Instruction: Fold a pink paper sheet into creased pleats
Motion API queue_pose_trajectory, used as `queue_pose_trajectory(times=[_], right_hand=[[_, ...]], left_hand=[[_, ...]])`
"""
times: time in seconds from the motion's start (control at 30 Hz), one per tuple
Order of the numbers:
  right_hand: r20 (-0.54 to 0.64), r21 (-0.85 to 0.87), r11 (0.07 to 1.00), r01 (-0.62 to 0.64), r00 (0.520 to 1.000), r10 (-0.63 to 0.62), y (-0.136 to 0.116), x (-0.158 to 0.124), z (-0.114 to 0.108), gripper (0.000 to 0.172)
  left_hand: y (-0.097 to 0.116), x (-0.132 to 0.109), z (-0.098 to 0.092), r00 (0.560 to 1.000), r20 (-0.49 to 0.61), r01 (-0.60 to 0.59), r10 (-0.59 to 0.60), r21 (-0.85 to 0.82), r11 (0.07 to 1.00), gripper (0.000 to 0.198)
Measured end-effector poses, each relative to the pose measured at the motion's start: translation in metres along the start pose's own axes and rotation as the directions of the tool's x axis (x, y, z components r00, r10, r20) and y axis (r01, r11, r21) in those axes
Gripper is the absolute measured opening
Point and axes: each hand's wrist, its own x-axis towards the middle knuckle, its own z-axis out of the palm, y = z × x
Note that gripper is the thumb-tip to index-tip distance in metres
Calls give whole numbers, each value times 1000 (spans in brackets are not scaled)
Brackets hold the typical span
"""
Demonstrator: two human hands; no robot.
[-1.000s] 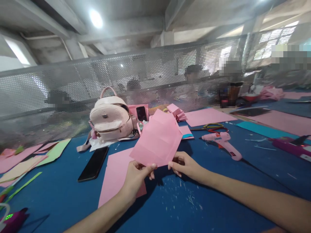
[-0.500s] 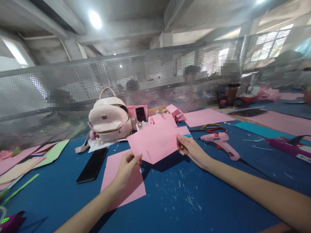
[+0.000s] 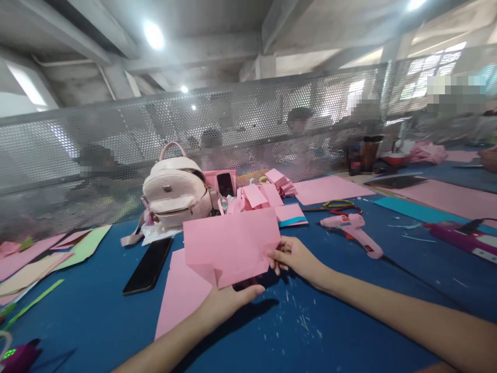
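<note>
A folded sheet of pink paper [image 3: 233, 243] is held tilted above the blue table, creased along its lower edge. My right hand [image 3: 289, 259] pinches its right edge between thumb and fingers. Just below the paper is my left hand [image 3: 229, 305], its thumb stretched out to the right and apart from the sheet. The other left fingers are hidden behind the paper, so I cannot tell how firmly they touch it. A second pink sheet [image 3: 178, 295] lies flat on the table, partly under my left forearm.
A pink backpack [image 3: 174, 191] stands behind the paper, with a black phone [image 3: 148, 267] in front of it. To the right lie a pink glue gun [image 3: 355, 230] with its cord, scissors [image 3: 337, 208] and a teal strip [image 3: 419, 210]. Behind runs a perforated metal screen [image 3: 240, 114].
The folded paper has moved left and nearer to me, tilting more upright. My left hand has released its pinch at the lower left corner and slid right, beneath the sheet, with the thumb spread.
</note>
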Motion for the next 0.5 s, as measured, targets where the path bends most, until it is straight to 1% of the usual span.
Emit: queue_pose_trajectory(times=[0.07,0.13,0.3,0.5], right_hand=[[43,6,1000,-3,999,3,0,-3,8,41],[84,6,1000,-5,996,4,-1,-6,14,41],[142,-3,1000,-2,990,3,-2,-9,21,40],[196,-42,999,-27,980,35,2,-10,22,35]], left_hand=[[2,-4,10,1000,19,10,-12,71,997,30],[4,-5,16,999,25,17,-20,119,993,27],[2,-5,15,998,-17,57,-55,211,976,48],[-5,-1,15,997,-63,68,-54,244,967,53]])
